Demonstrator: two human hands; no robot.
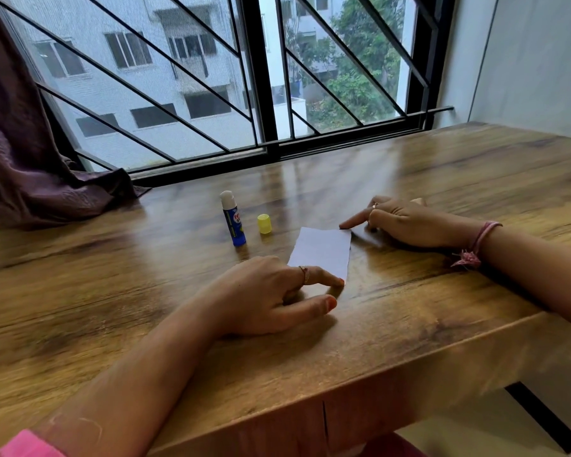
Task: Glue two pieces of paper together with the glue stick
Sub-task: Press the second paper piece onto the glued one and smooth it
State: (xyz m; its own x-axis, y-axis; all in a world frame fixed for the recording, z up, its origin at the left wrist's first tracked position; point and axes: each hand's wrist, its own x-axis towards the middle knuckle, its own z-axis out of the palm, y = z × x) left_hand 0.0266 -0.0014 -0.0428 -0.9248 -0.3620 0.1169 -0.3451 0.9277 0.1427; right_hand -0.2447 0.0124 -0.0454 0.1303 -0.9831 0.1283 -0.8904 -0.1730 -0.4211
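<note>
Fingertips pinning a paper slip (320,250) at both ends, glue stick uncapped behind it.

Left hand (271,295) presses the slip's near end with a straight forefinger, gripping nothing; right hand (406,222) touches the far corner, other fingers curled, possibly over a second piece. Slip's long axis runs near-to-far between them. The blue glue stick (233,219), label unreadable, stands upright beside its yellow cap (264,223), nearer the left hand.
</note>
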